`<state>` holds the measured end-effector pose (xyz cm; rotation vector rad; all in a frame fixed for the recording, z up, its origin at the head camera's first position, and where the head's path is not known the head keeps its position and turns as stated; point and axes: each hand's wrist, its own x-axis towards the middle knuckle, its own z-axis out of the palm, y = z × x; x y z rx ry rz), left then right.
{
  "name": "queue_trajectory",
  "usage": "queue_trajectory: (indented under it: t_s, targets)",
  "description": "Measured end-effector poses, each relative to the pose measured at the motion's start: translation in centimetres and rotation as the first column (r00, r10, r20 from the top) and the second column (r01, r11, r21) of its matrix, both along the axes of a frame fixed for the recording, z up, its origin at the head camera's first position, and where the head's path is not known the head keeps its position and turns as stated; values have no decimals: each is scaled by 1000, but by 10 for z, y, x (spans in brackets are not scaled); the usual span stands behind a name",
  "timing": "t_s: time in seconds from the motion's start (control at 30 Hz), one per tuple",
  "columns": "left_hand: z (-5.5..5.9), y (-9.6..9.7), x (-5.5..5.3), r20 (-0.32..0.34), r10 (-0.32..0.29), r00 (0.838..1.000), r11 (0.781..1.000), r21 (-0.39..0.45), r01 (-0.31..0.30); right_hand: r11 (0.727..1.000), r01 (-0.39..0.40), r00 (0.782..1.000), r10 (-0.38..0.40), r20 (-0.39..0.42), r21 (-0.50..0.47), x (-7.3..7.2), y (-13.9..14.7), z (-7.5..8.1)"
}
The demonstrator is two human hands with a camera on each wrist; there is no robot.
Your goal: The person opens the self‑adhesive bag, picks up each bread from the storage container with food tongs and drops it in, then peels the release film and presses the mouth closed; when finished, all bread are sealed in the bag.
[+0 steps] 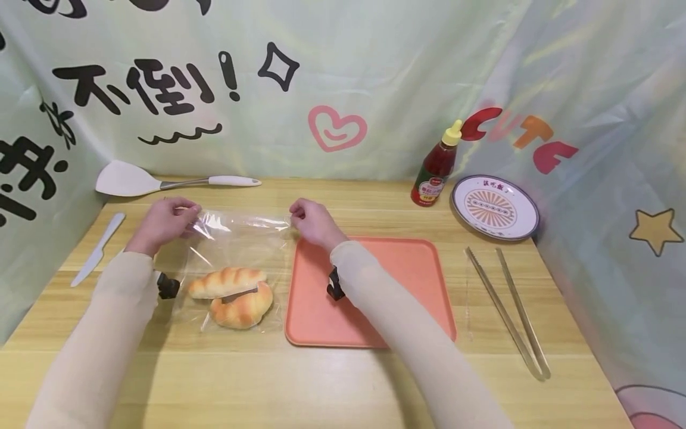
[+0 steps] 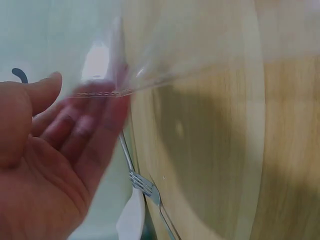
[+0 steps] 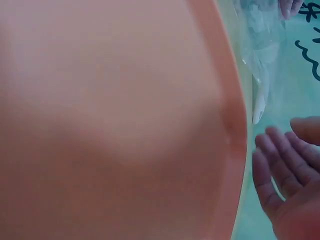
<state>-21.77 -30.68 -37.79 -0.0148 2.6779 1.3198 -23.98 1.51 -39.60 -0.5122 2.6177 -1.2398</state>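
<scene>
A clear plastic bag (image 1: 236,244) lies flat on the table, with a long bread roll (image 1: 227,282) and a curved bread roll (image 1: 243,307) within its outline. At the bag's far left corner is my left hand (image 1: 167,221). In the left wrist view its fingers (image 2: 95,130) lie against the bag's edge, with the thumb apart from them. My right hand (image 1: 315,221) is by the far right corner, above the edge of a pink tray (image 1: 375,292). The right wrist view shows its fingers (image 3: 280,155) loosely bent, with nothing between them and the thumb.
A white spatula (image 1: 128,180) lies along the back; a white knife (image 1: 99,250) is at the left. The left wrist view shows a fork (image 2: 145,185) near the spatula. A ketchup bottle (image 1: 431,173), a plate (image 1: 495,207) and metal tongs (image 1: 527,333) are at the right.
</scene>
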Motion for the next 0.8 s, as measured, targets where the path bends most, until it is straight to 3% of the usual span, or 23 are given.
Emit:
queue_trajectory:
  t_s: [0.17,0.33,0.57,0.7,0.8]
  targets:
    - [3,-4,2,103,-103,989,985,-125,116,991,-47,999,47,-5,125,6,18,8]
    - [5,-14,8,105,-172,979,944,-266,194,978,-63,997,70,-32,197,12,44,26]
    - [9,-23,33,31,-188,982,920,-343,187,966,-33,998,46,-45,255,28,87,43]
    - [11,-21,47,-31,-164,986,915,-378,140,960,-14,999,28,-46,279,43,115,54]
    - [12,-16,59,-114,-153,982,911,-401,95,958,11,999,3,-47,286,55,138,61]
